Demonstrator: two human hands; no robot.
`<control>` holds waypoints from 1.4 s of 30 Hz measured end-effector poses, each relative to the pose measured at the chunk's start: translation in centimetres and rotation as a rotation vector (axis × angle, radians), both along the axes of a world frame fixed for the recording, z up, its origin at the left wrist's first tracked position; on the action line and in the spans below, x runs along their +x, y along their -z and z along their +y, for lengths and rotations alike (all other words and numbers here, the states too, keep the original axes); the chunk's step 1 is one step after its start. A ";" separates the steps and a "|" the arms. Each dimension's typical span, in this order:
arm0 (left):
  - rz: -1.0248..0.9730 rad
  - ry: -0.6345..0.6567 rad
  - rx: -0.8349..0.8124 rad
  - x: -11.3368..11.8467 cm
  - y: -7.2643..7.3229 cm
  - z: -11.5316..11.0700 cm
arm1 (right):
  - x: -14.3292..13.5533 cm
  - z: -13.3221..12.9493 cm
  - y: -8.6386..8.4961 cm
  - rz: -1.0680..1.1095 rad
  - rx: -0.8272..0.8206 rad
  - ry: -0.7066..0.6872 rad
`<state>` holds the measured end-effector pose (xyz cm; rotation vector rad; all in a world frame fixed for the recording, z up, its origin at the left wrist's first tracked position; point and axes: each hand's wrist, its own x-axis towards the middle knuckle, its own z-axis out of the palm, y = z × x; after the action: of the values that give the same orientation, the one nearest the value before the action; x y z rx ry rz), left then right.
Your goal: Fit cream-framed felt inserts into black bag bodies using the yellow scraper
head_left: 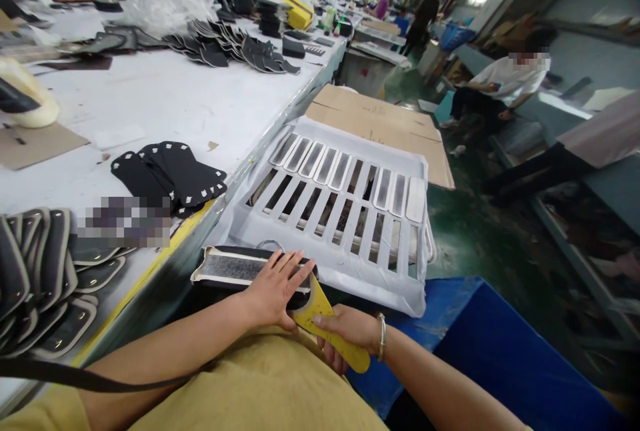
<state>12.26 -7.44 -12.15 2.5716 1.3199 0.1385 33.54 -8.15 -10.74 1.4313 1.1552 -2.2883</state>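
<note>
One grey-topped strip (229, 267) under left-hand fingers (300, 275)

Yellow tool (320, 302), apparently dark-speckled

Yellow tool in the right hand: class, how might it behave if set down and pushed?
The yellow tool would probably not roll, being flat and broad. It is likely light, looking thin, and perhaps stiff, showing no sag beyond the right hand.

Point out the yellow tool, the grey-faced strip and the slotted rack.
Yellow tool (319, 300): head view, flat upper part.
Grey-faced strip (231, 267): head view, grey face.
Slotted rack (370, 282): head view, near border.
</note>
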 end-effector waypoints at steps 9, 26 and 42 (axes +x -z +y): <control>-0.075 -0.057 0.025 0.5 -0.3 1.1 | 0.0 2.7 0.2 0.075 0.027 -0.089; -0.200 -0.072 0.028 0.4 0.0 2.0 | 1.2 4.6 0.3 0.114 0.131 -0.168; -0.027 -0.057 -0.185 -1.8 -0.8 2.6 | -4.1 -0.9 4.1 -0.007 0.780 0.749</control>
<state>10.43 -4.83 -11.37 2.3720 1.3311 0.0576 29.48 -9.02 -14.85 2.4949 1.8837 -2.3202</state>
